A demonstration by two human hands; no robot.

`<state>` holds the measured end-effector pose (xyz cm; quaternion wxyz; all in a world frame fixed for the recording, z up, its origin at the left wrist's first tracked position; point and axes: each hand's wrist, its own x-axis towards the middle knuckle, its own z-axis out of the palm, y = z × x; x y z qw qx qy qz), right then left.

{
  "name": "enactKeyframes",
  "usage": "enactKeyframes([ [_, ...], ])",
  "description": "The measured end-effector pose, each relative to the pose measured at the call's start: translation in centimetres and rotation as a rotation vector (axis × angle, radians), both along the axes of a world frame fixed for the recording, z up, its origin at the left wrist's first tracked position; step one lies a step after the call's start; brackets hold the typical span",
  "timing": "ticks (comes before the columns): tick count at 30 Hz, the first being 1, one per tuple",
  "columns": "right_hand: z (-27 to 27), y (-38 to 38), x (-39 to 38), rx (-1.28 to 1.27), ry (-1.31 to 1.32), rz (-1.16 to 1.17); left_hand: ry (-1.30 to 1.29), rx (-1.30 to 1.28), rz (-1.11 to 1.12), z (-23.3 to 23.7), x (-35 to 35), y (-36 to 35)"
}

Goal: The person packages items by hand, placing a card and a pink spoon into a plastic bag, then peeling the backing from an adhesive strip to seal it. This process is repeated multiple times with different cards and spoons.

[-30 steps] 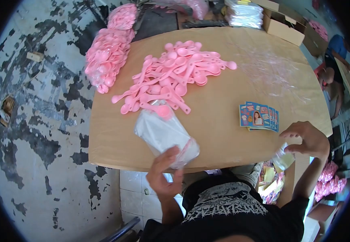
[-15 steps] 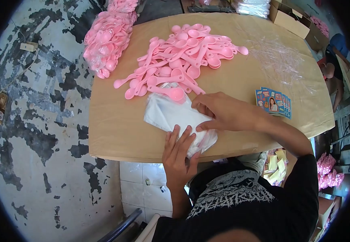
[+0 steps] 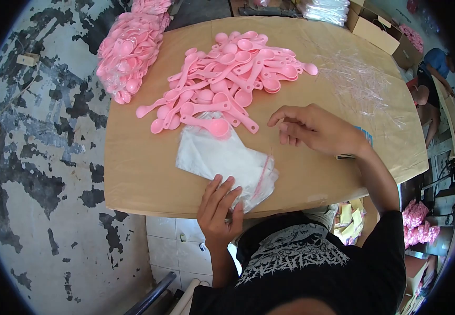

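My left hand [image 3: 221, 207] rests with fingers apart on the lower edge of a stack of clear plastic bags [image 3: 219, 157]. Raised over the table to the right of the bags is my right hand [image 3: 311, 128], its fingers loosely curled and apart, holding nothing visible. One pink spoon [image 3: 214, 126] lies across the top of the bags. Behind it spreads a heap of pink spoons [image 3: 238, 68]. The printed cards [image 3: 365, 135] are mostly hidden behind my right hand and wrist.
Thin clear plastic strips [image 3: 358, 79] lie on the brown-covered table [image 3: 138, 173] at the right. Bagged pink spoons [image 3: 130, 52] stand at the back left, with a cardboard box [image 3: 374, 31] at the back right. Another person [image 3: 432, 79] is at the far right.
My right hand has lifted off the bags and moved right, now covering most of the cards. My left hand stays on the bags. The whole view has shifted slightly.
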<state>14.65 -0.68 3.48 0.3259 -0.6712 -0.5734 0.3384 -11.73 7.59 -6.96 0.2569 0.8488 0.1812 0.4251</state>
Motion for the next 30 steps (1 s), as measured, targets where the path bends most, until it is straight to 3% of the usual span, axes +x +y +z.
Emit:
enactKeyframes([
  [4,1.6,-1.5,1.8,0.014,0.055,0.035,-0.011,-0.003,0.026,-0.1,0.2,-0.2],
  [7,0.9,-1.0,0.9,0.038,-0.221,0.158,-0.018,-0.001,0.043,-0.1,0.4,-0.3],
  [9,-2.2,-0.1,0.2,0.273,-0.377,0.233,-0.014,-0.008,0.04,0.0,0.5,-0.4],
  [11,-2.7,0.4,0.2,0.291,-0.411,0.279,-0.008,-0.008,0.039,0.2,0.6,-0.3],
  [18,5.8,-3.6,6.6,-0.188,-0.132,0.4,-0.006,0.027,0.032,0.2,0.5,0.0],
  [20,5.1,-5.6,13.1,-0.259,-0.258,-0.025,0.007,0.02,0.029,0.2,0.1,-0.3],
  [22,0.9,-5.8,18.5,0.589,-1.255,-0.571,0.014,0.027,0.018,0.5,0.2,0.0],
  [23,0.8,-6.1,19.2,0.58,-1.022,-0.615,-0.006,0.035,0.014,0.4,0.5,0.2],
  [25,2.9,-5.0,12.2,0.52,-0.538,-0.669,-0.022,0.032,0.01,0.0,0.4,0.1],
  [27,1.9,-3.9,7.0,0.458,-0.417,-0.384,-0.008,0.013,0.002,0.1,0.2,-0.2],
  [28,2.1,-2.8,3.7,0.229,-0.197,-0.286,-0.008,0.011,-0.001,0.2,0.3,-0.1],
  [30,0.2,-0.6,-1.4,0.231,-0.308,-0.123,0.002,0.028,-0.025,-0.2,0.1,0.1],
])
